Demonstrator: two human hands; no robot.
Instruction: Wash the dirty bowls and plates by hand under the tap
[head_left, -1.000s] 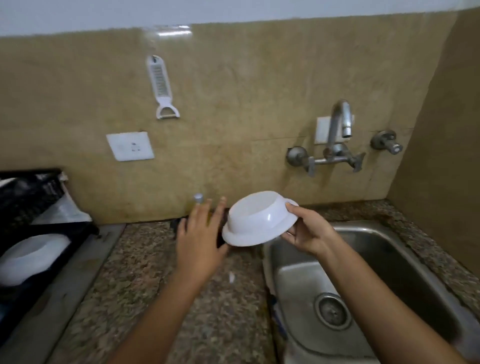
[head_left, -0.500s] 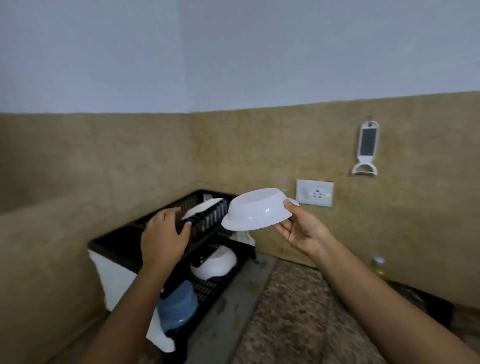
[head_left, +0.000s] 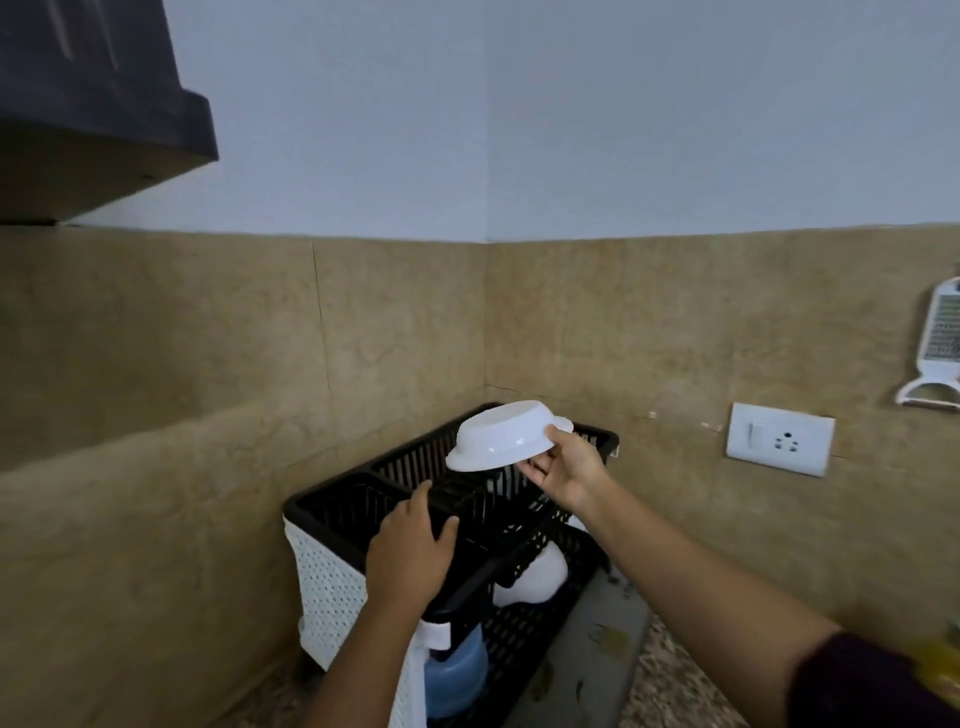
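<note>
My right hand (head_left: 563, 470) grips the rim of a white bowl (head_left: 501, 440), held upside down just above the upper tier of a black dish rack (head_left: 400, 465) in the corner. My left hand (head_left: 410, 551) rests on the rack's front top rail, fingers curled over it. On the lower tier sits another white bowl (head_left: 535, 577), and a blue bowl (head_left: 457, 675) stands at the front of that tier. The sink and tap are out of view.
The rack has white perforated side panels (head_left: 327, 587) and stands against tan tiled walls. A wall socket (head_left: 779, 439) and a hanging white grater-peeler (head_left: 937, 353) are to the right. A dark cabinet (head_left: 88, 104) overhangs the upper left. Speckled counter (head_left: 675, 691) lies below right.
The view swung left from the sink to the rack corner. My right hand carried the upturned bowl over the rack's upper tier; my left hand went from the counter to the rack's rail.
</note>
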